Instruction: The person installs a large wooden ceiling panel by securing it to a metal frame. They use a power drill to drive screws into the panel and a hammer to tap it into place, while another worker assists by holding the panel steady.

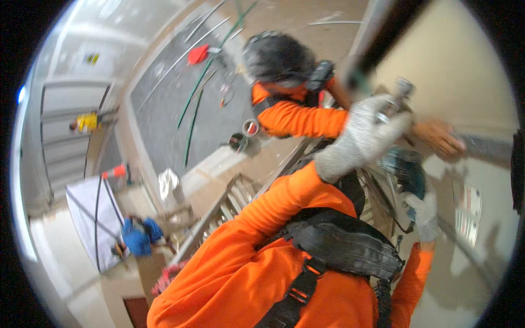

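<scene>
My left hand (pixel 377 123), in a light grey knit glove, is raised at upper right of centre. Its fingers are wrapped round a silvery metal fitting (pixel 403 87), blurred, so its exact kind is unclear. Lower down, my right hand (pixel 424 213), gloved too, grips a teal-and-black power tool (pixel 406 170), partly hidden behind my left forearm. Close by, a co-worker's bare hand (pixel 439 140) reaches toward a grey metal bar (pixel 486 150) along the wall, apparently touching it.
Facing me is the co-worker in orange with a dark cap (pixel 278 57). A ladder-like frame (pixel 232 202) stands beneath us. Green and pale rods (pixel 199 93) and a tape roll (pixel 251 127) lie on the floor. Another person in blue (pixel 141 236) is at lower left.
</scene>
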Tool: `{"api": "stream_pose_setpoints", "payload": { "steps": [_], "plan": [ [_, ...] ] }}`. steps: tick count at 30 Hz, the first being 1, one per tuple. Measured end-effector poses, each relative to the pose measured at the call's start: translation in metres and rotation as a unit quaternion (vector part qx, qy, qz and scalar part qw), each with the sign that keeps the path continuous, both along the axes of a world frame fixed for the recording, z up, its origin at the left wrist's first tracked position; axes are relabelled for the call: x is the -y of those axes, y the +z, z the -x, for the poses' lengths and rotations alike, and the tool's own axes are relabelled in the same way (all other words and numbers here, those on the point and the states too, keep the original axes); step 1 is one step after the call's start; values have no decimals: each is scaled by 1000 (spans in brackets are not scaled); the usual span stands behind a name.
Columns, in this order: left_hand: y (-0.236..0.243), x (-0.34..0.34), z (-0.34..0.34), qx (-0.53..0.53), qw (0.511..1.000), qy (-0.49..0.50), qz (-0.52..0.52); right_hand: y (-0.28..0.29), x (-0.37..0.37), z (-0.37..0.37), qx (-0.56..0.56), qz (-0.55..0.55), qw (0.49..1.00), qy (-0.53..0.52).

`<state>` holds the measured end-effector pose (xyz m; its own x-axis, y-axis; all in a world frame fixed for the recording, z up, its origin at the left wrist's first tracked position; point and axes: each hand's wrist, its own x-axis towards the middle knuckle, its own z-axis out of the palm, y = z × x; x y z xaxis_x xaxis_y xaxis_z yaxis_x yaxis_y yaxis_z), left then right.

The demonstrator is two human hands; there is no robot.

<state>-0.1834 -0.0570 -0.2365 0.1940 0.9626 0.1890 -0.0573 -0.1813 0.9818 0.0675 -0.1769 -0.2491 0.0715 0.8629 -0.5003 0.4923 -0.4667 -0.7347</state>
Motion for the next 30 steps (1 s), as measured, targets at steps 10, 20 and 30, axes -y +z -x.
{"api": "stream_pose_setpoints", "payload": {
  "steps": [10,20,30],
  "plan": [
    [53,48,70,152,930,304,-140,51,-57,62,-160,-26,982,100],
    [52,58,167,400,733,494,-243,94,-50,103,-327,-131,921,166],
    [75,81,182,485,658,507,-273,123,-28,104,-485,-284,806,186]
  ]
}}
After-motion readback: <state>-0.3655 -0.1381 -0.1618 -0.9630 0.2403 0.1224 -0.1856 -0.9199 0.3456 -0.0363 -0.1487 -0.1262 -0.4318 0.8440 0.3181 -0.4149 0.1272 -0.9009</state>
